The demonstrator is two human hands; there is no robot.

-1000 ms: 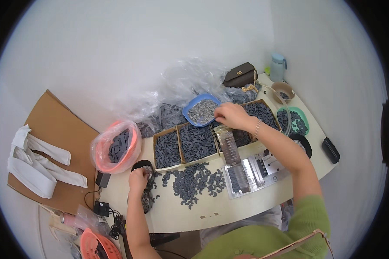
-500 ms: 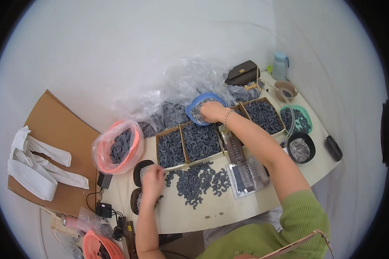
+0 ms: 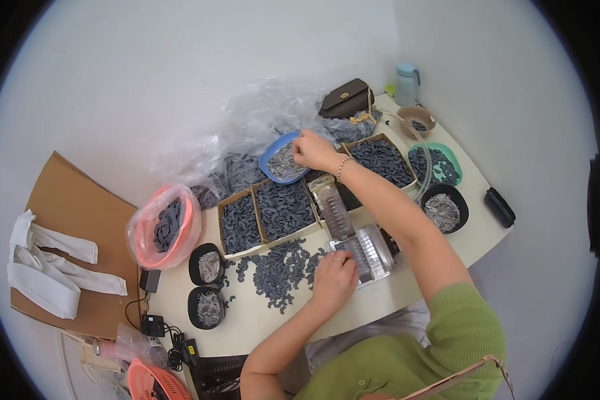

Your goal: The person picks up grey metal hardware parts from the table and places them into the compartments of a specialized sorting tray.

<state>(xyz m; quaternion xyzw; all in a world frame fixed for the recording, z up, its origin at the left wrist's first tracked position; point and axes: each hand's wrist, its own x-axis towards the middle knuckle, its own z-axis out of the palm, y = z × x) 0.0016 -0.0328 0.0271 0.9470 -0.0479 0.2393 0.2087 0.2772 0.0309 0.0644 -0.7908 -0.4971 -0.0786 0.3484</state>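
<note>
My right hand point(image 3: 315, 152) is over the right side of a blue bowl point(image 3: 268, 175) heaped with thin, silvery pin-like pieces. Its fingers are drawn together, and anything between them is too small to make out. My left hand point(image 3: 335, 280) is at the left edge of a clear plastic tray point(image 3: 378, 252) with ridged slots. The left fingertips are pinched over dark pieces in that tray, hiding what they hold. Small dark grey curved pieces point(image 3: 279, 275) lie scattered on the table left of this hand. Above the tray stands another clear ridged plastic case point(image 3: 333, 207).
Cardboard boxes point(image 3: 263, 239) full of dark pieces line the table's middle. Two black bowls point(image 3: 207, 308) of silvery pins stand left, another black bowl point(image 3: 445, 209) right. A green bowl point(image 3: 457, 160), a pink basket point(image 3: 195, 223), a handbag point(image 3: 347, 99) and a bottle point(image 3: 407, 85) surround them.
My left hand has gone from the black bowls at the left across to the clear tray. The right hand has stayed at the blue bowl, now nearer its right rim. The whole view has shifted.
</note>
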